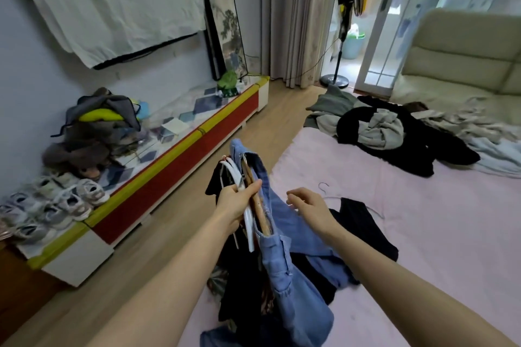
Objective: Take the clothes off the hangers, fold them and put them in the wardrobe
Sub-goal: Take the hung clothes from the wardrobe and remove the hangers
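Observation:
My left hand [235,205] grips a bundle of hangers [248,200], white, wire and wooden, with clothes still hanging from them. A blue denim garment [290,276] drapes from the wooden hanger down over dark clothes [242,276] below. My right hand [308,204] hovers just right of the denim with loosely curled fingers, holding nothing. A black garment on a thin wire hanger [363,222] lies on the pink bed sheet [423,220] behind that hand.
A pile of black and grey clothes [394,132] lies further up the bed, by a beige headboard [465,51]. A low cabinet [174,158] on the left carries shoes [56,203] and heaped clothes [95,127]. A standing fan [345,25] stands by the balcony door.

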`<state>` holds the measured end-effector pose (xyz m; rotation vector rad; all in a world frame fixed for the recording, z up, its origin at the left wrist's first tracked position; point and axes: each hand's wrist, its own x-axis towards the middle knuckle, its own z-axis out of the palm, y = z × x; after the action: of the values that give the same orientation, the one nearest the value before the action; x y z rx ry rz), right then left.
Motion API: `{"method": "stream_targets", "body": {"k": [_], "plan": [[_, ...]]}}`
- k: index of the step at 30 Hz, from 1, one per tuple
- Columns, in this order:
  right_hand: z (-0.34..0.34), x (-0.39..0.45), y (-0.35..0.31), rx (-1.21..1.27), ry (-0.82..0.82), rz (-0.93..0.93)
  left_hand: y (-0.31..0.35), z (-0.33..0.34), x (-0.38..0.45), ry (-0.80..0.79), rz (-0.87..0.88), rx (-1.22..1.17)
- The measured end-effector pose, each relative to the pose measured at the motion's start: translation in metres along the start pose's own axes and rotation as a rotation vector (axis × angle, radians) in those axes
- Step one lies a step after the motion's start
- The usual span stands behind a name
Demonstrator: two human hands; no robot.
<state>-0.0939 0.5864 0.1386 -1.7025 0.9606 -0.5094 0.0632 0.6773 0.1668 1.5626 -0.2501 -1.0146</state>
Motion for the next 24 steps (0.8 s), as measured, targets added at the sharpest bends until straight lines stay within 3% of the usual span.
{"method": "stream_targets", "body": {"k": [2, 7, 13, 19, 24], "plan": [[-0.010, 0.017, 0.027, -0.058, 0.124, 0.122, -0.017, 0.001, 0.028, -0.014, -0.007, 0.061], [-0.022, 0.071, 0.096, -0.247, 0.193, 0.322, -0.059, 0.007, 0.105, -0.070, 0.032, 0.299], [-0.017, 0.150, 0.193, -0.275, 0.270, 0.448, -0.118, 0.034, 0.208, -0.155, 0.150, 0.560], [0.001, 0.222, 0.285, -0.309, 0.278, 0.527, -0.168, 0.061, 0.259, -0.138, 0.146, 0.603], [0.018, 0.267, 0.319, -0.266, 0.249, 0.525, -0.193, 0.077, 0.274, -0.160, 0.123, 0.616]]}}
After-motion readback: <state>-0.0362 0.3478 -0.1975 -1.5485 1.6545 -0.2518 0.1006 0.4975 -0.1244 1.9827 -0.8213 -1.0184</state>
